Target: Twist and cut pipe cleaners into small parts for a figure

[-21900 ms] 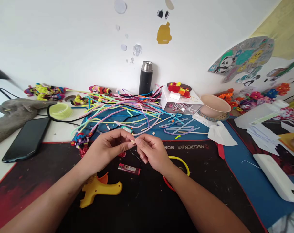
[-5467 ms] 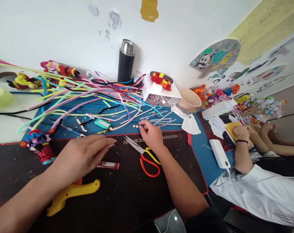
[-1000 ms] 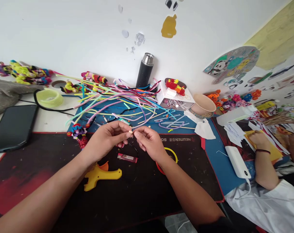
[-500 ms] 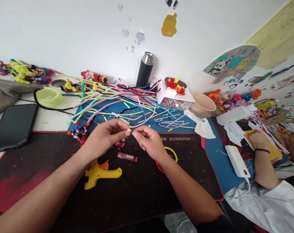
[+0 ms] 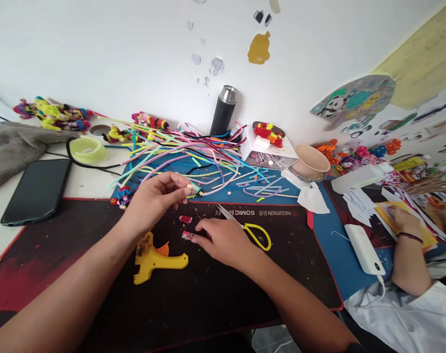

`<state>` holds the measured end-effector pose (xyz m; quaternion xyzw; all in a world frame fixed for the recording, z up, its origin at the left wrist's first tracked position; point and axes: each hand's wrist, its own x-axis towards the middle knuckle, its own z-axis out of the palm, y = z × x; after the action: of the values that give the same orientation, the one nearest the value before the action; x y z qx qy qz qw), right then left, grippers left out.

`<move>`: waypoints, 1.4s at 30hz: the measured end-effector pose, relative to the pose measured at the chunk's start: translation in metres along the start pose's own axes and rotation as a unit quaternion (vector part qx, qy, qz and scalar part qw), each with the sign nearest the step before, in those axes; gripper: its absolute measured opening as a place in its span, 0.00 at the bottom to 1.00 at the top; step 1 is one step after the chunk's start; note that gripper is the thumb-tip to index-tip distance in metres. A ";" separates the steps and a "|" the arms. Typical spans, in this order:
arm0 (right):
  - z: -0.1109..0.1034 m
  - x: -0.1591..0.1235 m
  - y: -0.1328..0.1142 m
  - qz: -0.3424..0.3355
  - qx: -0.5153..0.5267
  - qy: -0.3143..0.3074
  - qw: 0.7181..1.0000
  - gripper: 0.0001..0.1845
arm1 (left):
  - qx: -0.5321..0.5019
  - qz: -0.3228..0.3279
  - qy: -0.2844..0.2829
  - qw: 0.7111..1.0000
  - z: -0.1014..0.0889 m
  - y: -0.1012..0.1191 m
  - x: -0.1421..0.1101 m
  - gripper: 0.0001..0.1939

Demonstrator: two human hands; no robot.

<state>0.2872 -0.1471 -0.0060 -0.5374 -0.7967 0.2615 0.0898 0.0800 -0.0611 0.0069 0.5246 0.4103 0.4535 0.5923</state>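
My left hand [image 5: 155, 201] is closed, pinching a small pale bead-like piece [image 5: 189, 187] between thumb and fingertips. Just behind its fingertips lies a small green object [image 5: 196, 189]. Over the dark mat, my right hand [image 5: 225, 240] has its thumb and fingers closed about the right end of a pinkish-red lighter [image 5: 188, 236]. A short fuzzy red piece [image 5: 185, 219] lies just above the lighter. Scissors with yellow handles [image 5: 259, 237] are partly covered by my right hand. A yellow glue gun [image 5: 166, 261] with an orange trigger rests below my left wrist.
Colourful pipe cleaners [image 5: 186, 147] are heaped at the back, before a black thermos [image 5: 223, 110]. A phone [image 5: 36, 191] lies at left. At right are a bowl [image 5: 310, 162], a white power bank [image 5: 364, 249] and another person's arm [image 5: 410, 255].
My right hand has left the bead-like piece and moved down to the lighter. My left hand still pinches the piece. The view has shifted slightly, and more of the scissors shows.
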 end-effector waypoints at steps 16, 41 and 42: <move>0.006 0.009 -0.002 0.070 0.282 0.050 0.956 0.12 | -0.027 -0.011 0.004 1.000 -0.003 -0.004 0.002 0.21; 0.001 0.039 0.003 0.049 0.605 0.008 0.795 0.24 | 0.029 -0.033 -0.067 0.997 -0.001 -0.004 -0.003 0.19; 0.000 0.039 0.004 0.052 0.607 0.012 0.793 0.25 | 0.033 -0.030 -0.060 0.997 -0.002 -0.003 -0.002 0.20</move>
<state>0.2739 -0.1106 -0.0134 -0.4164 -0.4443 0.6890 0.3931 0.0784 -0.0630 0.0034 0.5569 0.4046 0.3897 0.6118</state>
